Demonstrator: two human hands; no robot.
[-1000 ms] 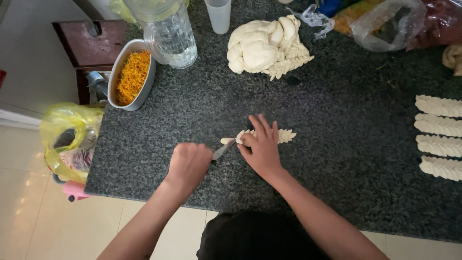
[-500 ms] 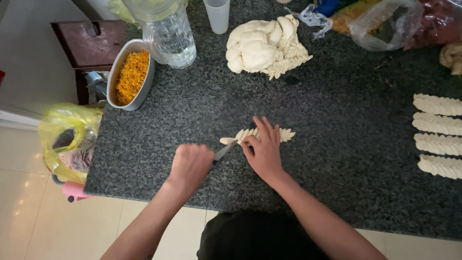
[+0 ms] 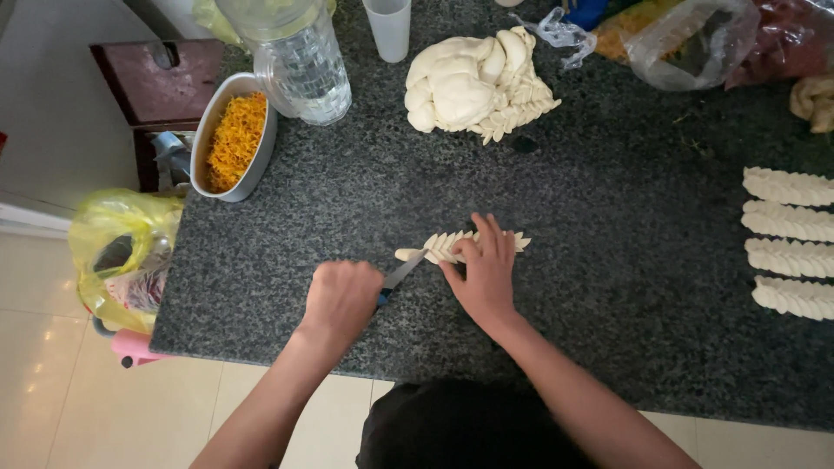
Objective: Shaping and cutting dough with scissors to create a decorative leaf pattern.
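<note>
A short strip of pale dough point(image 3: 441, 246), scored with slanted cuts, lies near the front of the dark granite counter point(image 3: 608, 260). My right hand point(image 3: 483, 271) presses flat on its right part, fingers spread over it. My left hand point(image 3: 340, 300) is closed round the handle of a small knife point(image 3: 402, 274), whose blade tip rests on the left end of the strip.
A pile of dough point(image 3: 473, 84) sits at the back centre. Several finished scored strips point(image 3: 789, 243) lie in a column at the right edge. An oval dish of orange shreds point(image 3: 233, 135), a glass jug point(image 3: 300, 56), a cup point(image 3: 387, 26) and plastic bags point(image 3: 695, 39) stand at the back.
The knife blade has shifted slightly along the left end of the strip. My right hand has stayed pressed on the dough, barely moved.
</note>
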